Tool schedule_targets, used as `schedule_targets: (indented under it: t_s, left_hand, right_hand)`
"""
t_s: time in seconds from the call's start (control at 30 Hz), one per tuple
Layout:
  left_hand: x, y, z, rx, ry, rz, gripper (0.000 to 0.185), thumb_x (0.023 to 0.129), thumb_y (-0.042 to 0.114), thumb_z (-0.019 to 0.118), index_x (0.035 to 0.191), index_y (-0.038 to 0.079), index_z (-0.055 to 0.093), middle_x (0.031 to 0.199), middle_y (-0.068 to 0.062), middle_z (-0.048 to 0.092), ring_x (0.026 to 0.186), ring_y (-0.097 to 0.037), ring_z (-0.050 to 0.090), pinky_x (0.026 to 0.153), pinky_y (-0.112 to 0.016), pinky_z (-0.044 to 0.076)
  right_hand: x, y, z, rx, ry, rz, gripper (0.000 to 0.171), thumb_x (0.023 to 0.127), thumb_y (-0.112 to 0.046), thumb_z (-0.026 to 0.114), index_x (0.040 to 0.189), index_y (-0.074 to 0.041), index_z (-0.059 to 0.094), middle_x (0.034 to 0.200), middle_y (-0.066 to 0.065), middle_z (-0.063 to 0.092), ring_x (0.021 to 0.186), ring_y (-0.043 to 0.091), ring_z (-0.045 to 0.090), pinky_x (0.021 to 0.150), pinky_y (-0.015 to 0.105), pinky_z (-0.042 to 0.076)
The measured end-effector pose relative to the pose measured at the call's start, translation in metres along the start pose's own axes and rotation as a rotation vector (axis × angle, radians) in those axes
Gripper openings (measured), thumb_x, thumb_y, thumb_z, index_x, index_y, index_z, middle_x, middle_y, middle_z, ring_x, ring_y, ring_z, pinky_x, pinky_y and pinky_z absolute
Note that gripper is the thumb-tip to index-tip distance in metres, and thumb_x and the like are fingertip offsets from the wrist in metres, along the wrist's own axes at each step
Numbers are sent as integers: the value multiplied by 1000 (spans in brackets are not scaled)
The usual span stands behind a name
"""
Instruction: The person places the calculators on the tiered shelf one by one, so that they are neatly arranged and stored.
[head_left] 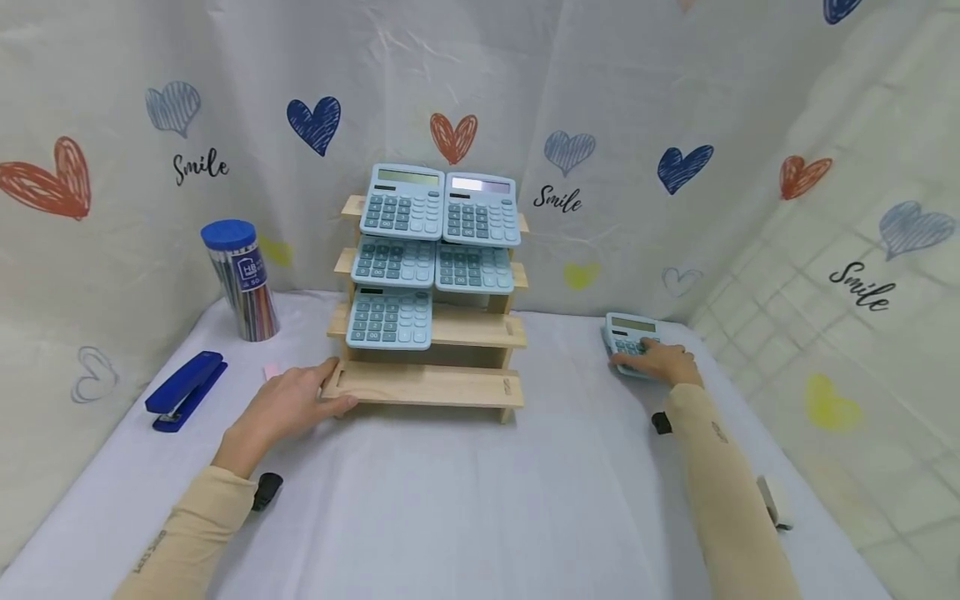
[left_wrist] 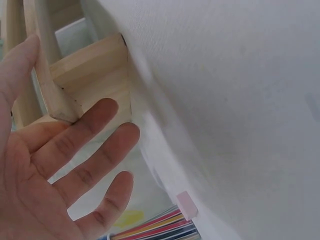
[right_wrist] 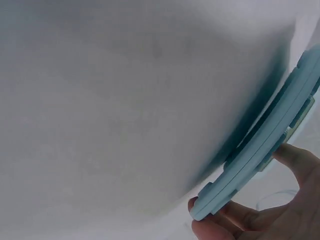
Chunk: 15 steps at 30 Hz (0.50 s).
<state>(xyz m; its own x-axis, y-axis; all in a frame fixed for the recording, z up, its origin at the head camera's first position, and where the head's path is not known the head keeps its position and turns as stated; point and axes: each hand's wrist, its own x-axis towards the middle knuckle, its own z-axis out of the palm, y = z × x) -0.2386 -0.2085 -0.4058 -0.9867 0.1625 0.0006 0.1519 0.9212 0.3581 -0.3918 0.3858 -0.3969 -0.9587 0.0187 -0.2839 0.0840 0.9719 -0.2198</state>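
A tiered wooden rack (head_left: 427,385) stands at the middle of the table, holding light-blue calculators (head_left: 402,202). Two lie on the top tier, two on the second, and one at the left of the third. My left hand (head_left: 296,404) holds the left end of the bottom board, thumb at its front edge and index finger at its back; its other fingers are spread in the left wrist view. At the far right, my right hand (head_left: 660,362) grips another light-blue calculator (right_wrist: 260,140) by its near edge, fingertips curled round it. A shadow falls on the cloth beneath that calculator.
On the left stand a blue-lidded tub of pencils (head_left: 247,287) and a blue stapler (head_left: 186,392). A small pink block (head_left: 271,370) lies behind my left hand. A white object (head_left: 775,502) sits beside my right forearm. A heart-printed curtain (head_left: 480,75) hangs behind the table.
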Motion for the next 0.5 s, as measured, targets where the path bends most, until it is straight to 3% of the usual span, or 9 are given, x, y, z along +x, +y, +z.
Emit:
schedule_targets:
  t_s: [0.07, 0.23, 0.37, 0.5]
  left_hand:
    - [0, 0, 0, -2, -1, -2, 92, 91, 61, 63, 152, -2, 37, 145, -30, 52, 113, -41, 64, 93, -60, 51]
    - [0, -2, -2, 4, -8, 1, 93, 91, 64, 61, 153, -2, 37, 145, -30, 52, 117, -43, 63, 93, -61, 50]
    - [1, -1, -2, 3, -15, 5, 95, 90, 66, 61, 152, -2, 37, 145, -30, 52, 116, -42, 63, 93, -60, 50]
    - [2, 0, -1, 6, -18, 9, 94, 90, 65, 61, 152, -2, 37, 145, -30, 53, 116, -42, 63, 93, -60, 50]
  right_hand:
    - [-4, -6, 1, 15, -8, -1, 112, 87, -81, 44, 161, -5, 10, 150, 55, 7, 134, 76, 15, 100, 82, 29]
    - [-17, -24, 5, 24, 28, -47, 111, 85, -84, 44, 162, -10, 13, 150, 50, 20, 131, 66, 32, 98, 75, 36]
    - [-36, -41, 6, 18, 97, -121, 104, 86, -81, 46, 161, -14, 19, 145, 45, 35, 119, 52, 46, 88, 60, 45]
    - [-62, -60, 6, 0, 168, -198, 97, 88, -77, 49, 160, -15, 26, 129, 35, 51, 102, 37, 52, 75, 40, 43]
